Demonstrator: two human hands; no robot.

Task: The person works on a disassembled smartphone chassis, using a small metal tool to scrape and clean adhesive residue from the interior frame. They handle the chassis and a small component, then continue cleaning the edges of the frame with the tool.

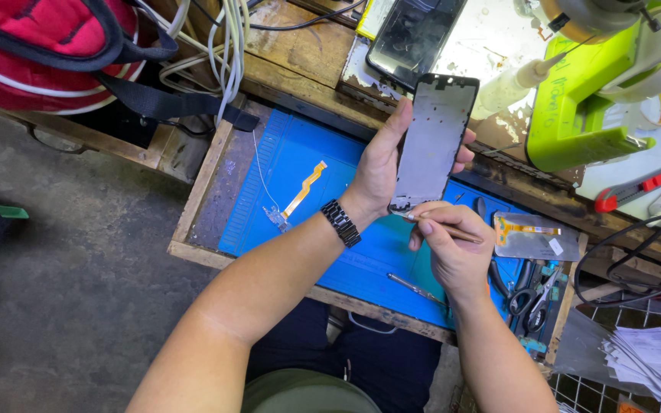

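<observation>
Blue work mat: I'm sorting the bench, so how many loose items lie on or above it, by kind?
Phone frame, held in the left hand: 1
Thin tool, in the right hand: 1
Orange flex cable: 1
Metal tweezers: 1
Grey panel with yellow flex: 1
Total: 5

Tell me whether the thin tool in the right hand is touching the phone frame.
Touching. The head view shows the thin tool, held by the right hand, with its tip meeting the bottom edge of the phone frame.
</observation>
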